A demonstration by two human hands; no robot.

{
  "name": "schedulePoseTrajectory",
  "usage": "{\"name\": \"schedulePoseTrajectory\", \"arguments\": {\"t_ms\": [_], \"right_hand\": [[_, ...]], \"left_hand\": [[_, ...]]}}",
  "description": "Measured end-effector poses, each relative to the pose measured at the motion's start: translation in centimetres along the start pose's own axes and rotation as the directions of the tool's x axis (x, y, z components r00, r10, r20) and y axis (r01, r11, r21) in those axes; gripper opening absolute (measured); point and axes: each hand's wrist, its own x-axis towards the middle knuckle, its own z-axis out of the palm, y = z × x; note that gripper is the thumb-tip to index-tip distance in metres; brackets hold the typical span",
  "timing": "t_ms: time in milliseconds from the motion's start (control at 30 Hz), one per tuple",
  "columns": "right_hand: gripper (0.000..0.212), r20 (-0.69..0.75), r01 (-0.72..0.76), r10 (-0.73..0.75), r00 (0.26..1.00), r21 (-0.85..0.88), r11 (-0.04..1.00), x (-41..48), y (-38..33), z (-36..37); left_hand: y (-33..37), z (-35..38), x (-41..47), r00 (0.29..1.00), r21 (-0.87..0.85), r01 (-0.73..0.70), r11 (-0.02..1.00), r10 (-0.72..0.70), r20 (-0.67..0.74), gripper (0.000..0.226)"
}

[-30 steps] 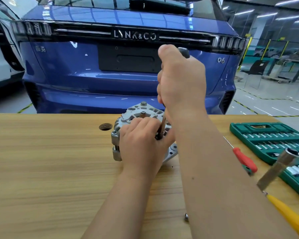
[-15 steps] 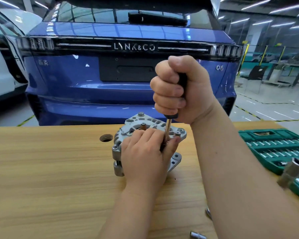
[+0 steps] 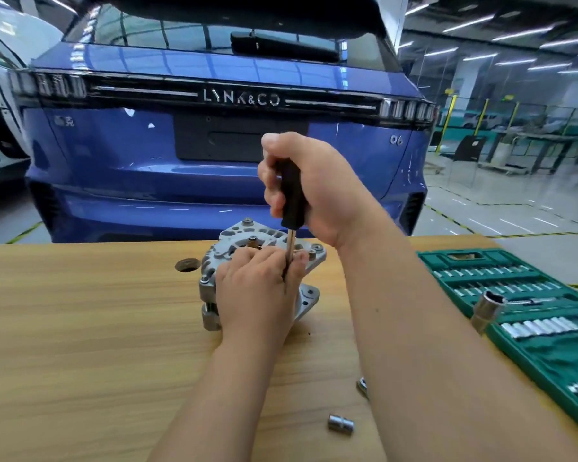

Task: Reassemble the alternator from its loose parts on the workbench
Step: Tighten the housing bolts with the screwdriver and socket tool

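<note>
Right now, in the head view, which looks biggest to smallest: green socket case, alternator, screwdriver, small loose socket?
1. green socket case, even cut off by the frame edge
2. alternator, partly covered by the left hand
3. screwdriver
4. small loose socket, though it lies nearer the camera

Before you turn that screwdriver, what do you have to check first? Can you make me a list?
1. Right hand grips the screwdriver by its black handle: ok.
2. Left hand holds the alternator steady: ok.
3. Screwdriver tip sits in the screw: cannot tell, the left hand hides it.
4. Screwdriver stands close to upright: ok.
5. Alternator rests on the workbench: ok.
6. Loose socket is out of the arms' way: not ok, it lies between the forearms and might get knocked.
</note>
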Motion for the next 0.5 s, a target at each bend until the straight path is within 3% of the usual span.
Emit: {"name": "schedulePoseTrajectory", "arguments": {"t_ms": [67,133,200,267,367,433,500], "right_hand": [[0.016,0.308,-0.095,0.05,0.95,0.133,0.986,0.5,-0.5,-1.5],[0.023,0.404,-0.176,0.088,0.91,0.186,0.967,0.9,-0.5,-1.9],[0.028,0.294,-0.172,0.111,0.949,0.192,0.966,0.8,-0.2,-1.3],[0.034,0.022,-0.102,0.1,0.995,0.123,0.987,0.6,0.5,0.0],[0.034,-0.343,-0.055,0.045,0.938,-0.018,0.998,0.7,0.9,2.7],[0.038,-0.372,-0.053,0.012,0.928,-0.098,0.994,0.1,0.7,2.9],[0.053,-0.292,-0.101,0.089,0.952,-0.026,0.995,-1.2,0.8,1.0]], "left_hand": [[-0.3,-0.1,0.1,0.999,0.02,-0.016,1.0,0.015,0.046,0.033],[-0.5,0.0,0.1,0.998,0.046,-0.038,0.998,0.036,0.06,0.035],[-0.2,0.1,0.1,0.998,0.05,-0.032,0.998,0.029,0.052,0.044],[0.1,0.1,0.0,0.999,0.072,0.0,0.997,-0.003,0.034,0.047],[-0.1,0.0,-0.2,0.998,0.051,0.053,0.997,-0.055,0.027,0.036],[-0.5,-0.2,-0.3,0.997,0.01,0.052,0.999,-0.052,0.056,0.03],[-0.3,-0.4,-0.2,0.996,0.031,0.035,0.999,-0.037,0.087,0.035]]}}
